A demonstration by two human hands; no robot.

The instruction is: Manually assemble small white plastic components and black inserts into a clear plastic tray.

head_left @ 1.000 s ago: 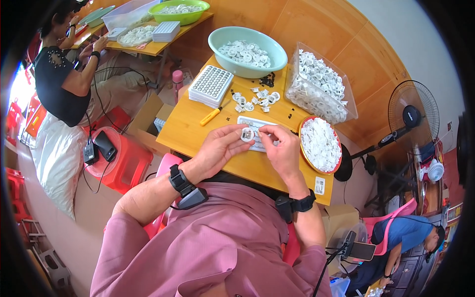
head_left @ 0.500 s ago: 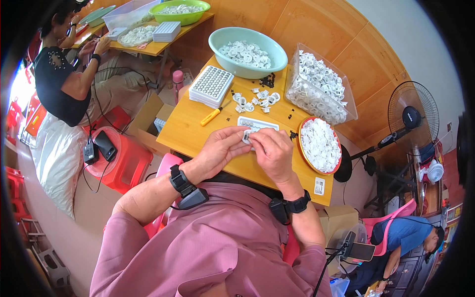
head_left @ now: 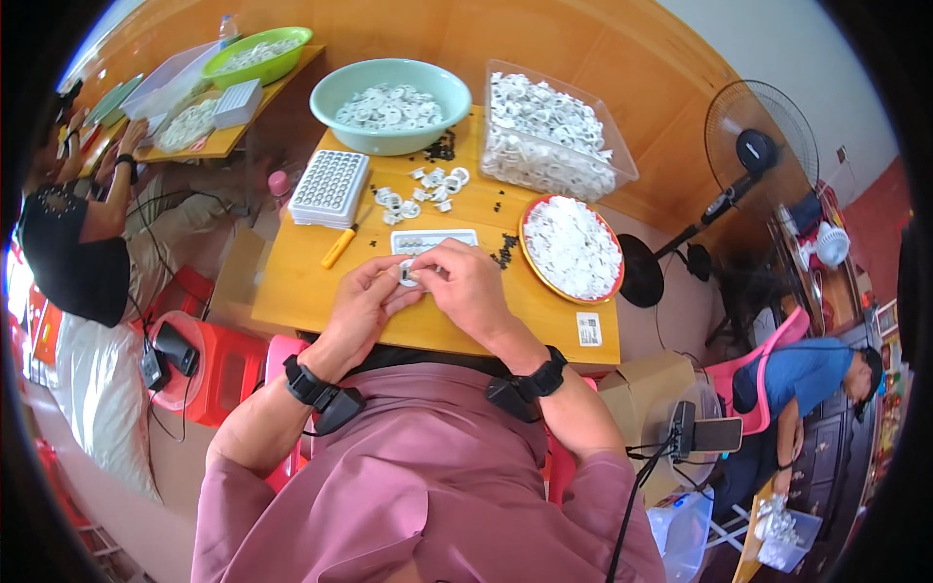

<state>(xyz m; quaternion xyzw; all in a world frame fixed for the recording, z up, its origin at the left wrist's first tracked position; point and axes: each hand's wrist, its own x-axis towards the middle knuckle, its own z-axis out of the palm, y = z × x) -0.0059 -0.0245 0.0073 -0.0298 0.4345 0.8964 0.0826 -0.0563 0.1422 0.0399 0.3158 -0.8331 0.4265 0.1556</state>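
Holding one white part (head_left: 406,276), centre of the frame.
I have the left hand (head_left: 360,307) pinching it by the rim; the right hand (head_left: 468,291) has fingertips bunched against it, and I cannot tell whether they pinch a smaller piece. Tray (head_left: 468,236): just beyond the hands. Teal basin (head_left: 389,144): upper centre. Plate (head_left: 528,251): right of centre. Yellow screwdriver (head_left: 337,250): left of centre.
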